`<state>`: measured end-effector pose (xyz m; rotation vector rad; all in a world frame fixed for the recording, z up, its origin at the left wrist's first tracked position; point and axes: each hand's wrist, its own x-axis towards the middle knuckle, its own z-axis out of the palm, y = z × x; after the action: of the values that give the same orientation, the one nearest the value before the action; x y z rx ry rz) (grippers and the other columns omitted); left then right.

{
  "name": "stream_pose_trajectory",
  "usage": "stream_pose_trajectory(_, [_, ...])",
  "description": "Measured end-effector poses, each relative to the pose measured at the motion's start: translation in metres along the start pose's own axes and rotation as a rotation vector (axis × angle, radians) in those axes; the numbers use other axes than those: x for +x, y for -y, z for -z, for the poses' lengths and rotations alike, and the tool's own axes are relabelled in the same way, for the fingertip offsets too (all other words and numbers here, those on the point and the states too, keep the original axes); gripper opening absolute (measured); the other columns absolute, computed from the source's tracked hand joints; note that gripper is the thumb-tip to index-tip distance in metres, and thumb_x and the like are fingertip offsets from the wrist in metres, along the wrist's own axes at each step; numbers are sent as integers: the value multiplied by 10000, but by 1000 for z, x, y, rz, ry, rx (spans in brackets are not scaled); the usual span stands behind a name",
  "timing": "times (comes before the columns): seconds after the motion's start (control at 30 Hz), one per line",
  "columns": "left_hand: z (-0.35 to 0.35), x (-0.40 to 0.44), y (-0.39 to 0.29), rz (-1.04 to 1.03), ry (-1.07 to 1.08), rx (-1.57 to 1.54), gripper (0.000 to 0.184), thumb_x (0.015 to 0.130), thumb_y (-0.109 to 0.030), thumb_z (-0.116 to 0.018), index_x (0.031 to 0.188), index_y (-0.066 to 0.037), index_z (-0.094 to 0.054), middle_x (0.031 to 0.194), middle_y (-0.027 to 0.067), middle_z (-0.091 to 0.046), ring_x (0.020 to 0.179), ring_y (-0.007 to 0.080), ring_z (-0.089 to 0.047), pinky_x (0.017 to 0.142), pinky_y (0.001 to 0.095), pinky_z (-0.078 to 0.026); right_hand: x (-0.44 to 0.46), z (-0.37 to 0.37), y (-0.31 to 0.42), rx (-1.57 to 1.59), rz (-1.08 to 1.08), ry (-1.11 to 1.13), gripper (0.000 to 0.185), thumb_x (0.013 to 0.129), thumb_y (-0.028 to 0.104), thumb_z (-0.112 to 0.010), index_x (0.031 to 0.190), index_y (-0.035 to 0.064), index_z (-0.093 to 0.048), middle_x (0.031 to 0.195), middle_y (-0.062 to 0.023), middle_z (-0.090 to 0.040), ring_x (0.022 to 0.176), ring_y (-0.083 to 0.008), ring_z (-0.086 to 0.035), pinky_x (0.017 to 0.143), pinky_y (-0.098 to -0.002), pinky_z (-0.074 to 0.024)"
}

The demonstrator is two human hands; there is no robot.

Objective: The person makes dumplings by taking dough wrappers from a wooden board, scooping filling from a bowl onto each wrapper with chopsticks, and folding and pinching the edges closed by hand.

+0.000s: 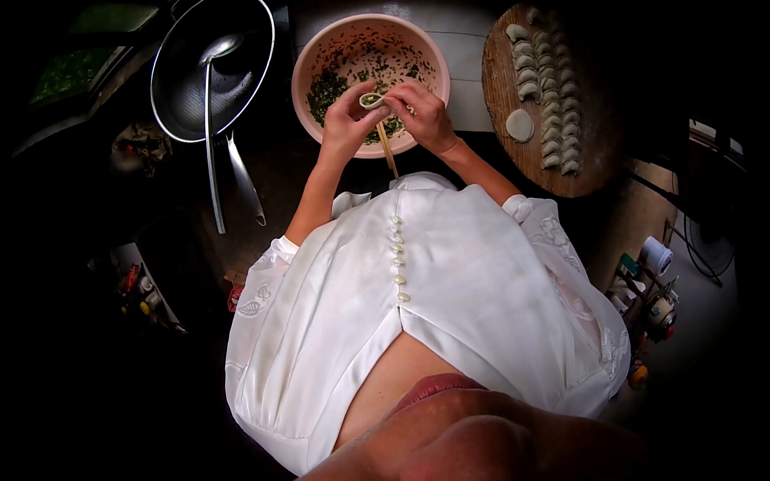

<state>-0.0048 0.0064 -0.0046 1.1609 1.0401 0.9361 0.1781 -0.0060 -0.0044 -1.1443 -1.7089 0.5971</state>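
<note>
Cream dumpling (372, 101), part-folded, upper centre of frame: pinched by curled fingers of left hand (346, 120) and right hand (425, 118), above pink bowl (299, 84).

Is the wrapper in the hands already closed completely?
No, the wrapper, held by the left hand and right hand, shows an open gap.

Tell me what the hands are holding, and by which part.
A folded dough wrapper: the left hand holds it around its looped, open end; the right hand pinches its opposite edge.
</note>
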Motion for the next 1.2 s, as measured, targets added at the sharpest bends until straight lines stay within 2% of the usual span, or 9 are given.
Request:
stream_pose_trajectory(0.1, [2, -1, -11, 207, 56, -193, 412, 898, -62, -758, 1280, 34, -638, 1136, 71, -706, 1013, 147, -682, 874, 282, -562, 2, -1, 0, 17, 12, -57, 118, 888, 52, -724, 999, 13, -730, 899, -127, -661, 827, -286, -670, 727, -362, -549])
stream_pose_trajectory(0.2, [-1, -3, -10, 239, 43, -240, 378, 908, -75, -752, 1263, 17, -663, 1139, 59, -704, 1032, 136, -667, 880, 287, -555, 2, 2, -2, 69, -45, -36, 153, 889, 51, -723, 1039, 23, -737, 892, -120, -663, 821, -279, -671, 728, -361, -549])
stream_pose_trajectory(0.33, [-1, -1, -4, 139, 56, -168, 362, 925, -28, -710, 1275, 40, -647, 1129, 70, -708, 1018, 142, -680, 907, 286, -569, 6, 13, 3, 100, -105, -7, 181, 886, 59, -726, 1065, 36, -742, 913, -108, -661, 845, -267, -665, 742, -358, -545])
stream_pose_trajectory(0.4, [-2, 0, -1, 123, 58, -170, 364, 926, -22, -704, 1278, 46, -643, 1127, 74, -711, 1014, 143, -683, 912, 283, -571, 11, 19, 6, 70, 12, 79, 183, 878, 67, -736, 1058, 41, -744, 938, -100, -652, 879, -250, -657, 763, -351, -543])
stream_pose_trajectory(0.53, [-1, -1, -2, 91, 86, -134, 380, 927, -12, -699, 1295, 56, -630, 1129, 86, -717, 1013, 143, -689, 908, 270, -569, 9, 16, -2, 63, 6, 126, 186, 871, 75, -743, 1053, 38, -742, 961, -103, -642, 904, -241, -649, 779, -347, -542])
stream_pose_trajectory(0.7, [-1, -2, -2, 78, 96, -112, 386, 927, -10, -699, 1300, 59, -630, 1132, 92, -718, 1005, 137, -687, 903, 263, -563, 7, 12, 2, 154, -133, 84, 149, 896, 69, -743, 1038, 24, -747, 1024, -92, -660, 846, -201, -681, 704, -313, -564])
stream_pose_trajectory(0.83, [-4, -3, -5, 38, 76, -142, 383, 928, -27, -710, 1292, 65, -635, 1128, 96, -719, 1002, 135, -684, 902, 263, -561, 8, 14, 6, 98, -108, 101, 149, 905, 71, -737, 1042, 14, -735, 1022, -99, -672, 849, -198, -692, 708, -316, -570])
stream_pose_trajectory(1.0, [-3, -2, -4, 69, 89, -127, 405, 923, -42, -724, 1300, 70, -626, 1149, 102, -713, 1020, 146, -683, 914, 271, -559, 5, 9, 0, 36, 14, 14, 136, 883, 67, -737, 1007, 13, -722, 896, -110, -657, 833, -257, -670, 703, -353, -550])
stream_pose_trajectory(1.2, [-5, -4, -8, 119, 93, -151, 431, 924, -38, -716, 1326, 71, -605, 1160, 105, -707, 1018, 154, -687, 930, 285, -561, 3, 13, 1, 35, -47, 7, 133, 880, 42, -731, 1011, 21, -743, 872, -105, -663, 835, -255, -674, 708, -350, -548])
